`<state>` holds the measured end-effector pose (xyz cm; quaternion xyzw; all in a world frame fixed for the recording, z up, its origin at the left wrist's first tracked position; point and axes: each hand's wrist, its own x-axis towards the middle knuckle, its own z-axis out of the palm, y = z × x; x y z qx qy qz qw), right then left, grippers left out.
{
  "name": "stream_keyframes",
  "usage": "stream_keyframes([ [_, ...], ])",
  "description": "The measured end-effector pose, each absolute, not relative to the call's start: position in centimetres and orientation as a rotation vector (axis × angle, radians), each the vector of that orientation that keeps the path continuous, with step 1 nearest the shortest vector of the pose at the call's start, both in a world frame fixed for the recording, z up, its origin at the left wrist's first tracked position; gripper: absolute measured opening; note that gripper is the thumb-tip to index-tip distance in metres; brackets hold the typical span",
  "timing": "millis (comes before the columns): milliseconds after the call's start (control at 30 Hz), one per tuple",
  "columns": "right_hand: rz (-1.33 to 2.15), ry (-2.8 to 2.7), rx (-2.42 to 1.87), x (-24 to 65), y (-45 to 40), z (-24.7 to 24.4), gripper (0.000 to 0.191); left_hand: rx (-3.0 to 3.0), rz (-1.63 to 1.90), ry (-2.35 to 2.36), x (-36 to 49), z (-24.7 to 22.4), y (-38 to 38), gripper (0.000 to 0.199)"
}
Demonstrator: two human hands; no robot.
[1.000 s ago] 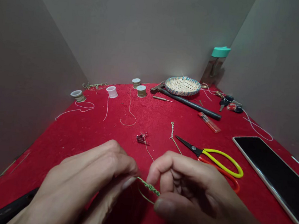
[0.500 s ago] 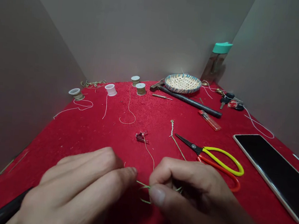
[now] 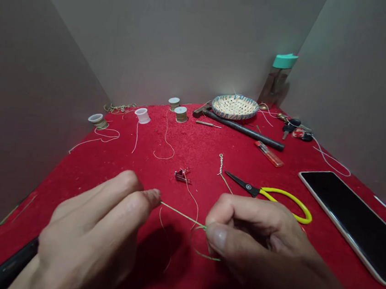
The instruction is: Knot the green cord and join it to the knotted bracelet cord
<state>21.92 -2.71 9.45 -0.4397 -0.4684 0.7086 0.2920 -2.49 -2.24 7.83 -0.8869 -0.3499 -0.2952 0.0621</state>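
Between my two hands a thin green cord (image 3: 182,214) is stretched, with a loop of it hanging by the right fingertips. My left hand (image 3: 101,227) pinches one end of the cord between thumb and forefinger. Thumb and forefinger of my right hand (image 3: 255,243) press together on the cord where the loop starts. Beyond the hands lies a dark red binder clip (image 3: 181,175) with a thin thread running from it towards me. A short braided cord piece (image 3: 220,164) lies near the tip of the scissors (image 3: 248,187), whose handles are partly behind my right hand.
Several thread spools (image 3: 142,116) stand on the red cloth (image 3: 123,155) at the back left. Behind the scissors are a lighter (image 3: 269,154), a hammer (image 3: 246,131) and a woven basket (image 3: 233,115). A phone (image 3: 351,216) lies at right; a bottle (image 3: 278,82) stands in the back corner.
My left hand has moved left and up, away from the right hand, drawing the green cord into a longer straight line. My right hand has shifted slightly right.
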Motion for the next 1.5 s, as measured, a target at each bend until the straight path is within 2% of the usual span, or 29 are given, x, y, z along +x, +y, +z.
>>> stream_keyframes([
  [200, 1.858, -1.146, -1.155, 22.6, -2.4, 8.3, 0.020, -2.484, -0.907, -1.056, -2.4, 7.7, -0.4, 0.025],
  [333, 1.867, -1.079, -1.080, 22.9, -2.3, 8.0, 0.020, -2.450, -0.954, -1.100, -2.4, 7.5, 0.0, 0.029],
  [600, 1.891, -1.020, -0.977, 23.0, -2.0, 7.9, 0.024, -2.894, -0.742, -1.216, -1.9, 7.7, 1.3, 0.024],
  [667, 1.933, -1.000, -0.934, 22.8, -1.9, 7.4, 0.023, -2.978, -0.692, -1.294, -1.9, 7.7, 1.4, 0.028],
  [767, 2.028, -0.972, -0.892, 22.4, -1.9, 7.2, 0.012, -3.019, -0.872, -1.526, -2.1, 7.5, 0.5, 0.039],
  [900, 2.073, -1.018, -1.028, 22.0, -2.2, 8.5, 0.006, -3.000, -1.114, -1.927, -1.6, 7.2, -1.3, 0.033],
  [967, 2.070, -1.025, -1.084, 21.8, -2.4, 9.2, 0.005, -3.120, -1.182, -1.912, -0.9, 7.2, -1.7, 0.022],
  [1100, 2.047, -0.987, -1.131, 21.3, -3.1, 8.6, 0.003, -3.099, -1.411, -1.785, 0.6, 7.3, -1.6, 0.019],
  [1233, 2.103, -0.974, -0.829, 21.0, -3.3, 7.0, 0.006, -3.012, -1.371, -1.653, 1.1, 7.4, -1.7, 0.022],
  [1367, 2.002, -0.852, -1.107, 21.3, -3.3, 8.3, 0.013, -2.976, -1.320, -1.666, 0.3, 7.1, -2.7, 0.024],
  [1467, 1.955, -0.915, -1.138, 21.4, -3.2, 9.8, 0.018, -2.890, -1.284, -1.768, -1.2, 6.4, -3.4, 0.018],
  [1500, 1.953, -0.926, -1.143, 21.4, -3.2, 10.1, 0.017, -2.942, -1.197, -1.818, -1.7, 6.2, -3.6, 0.024],
])
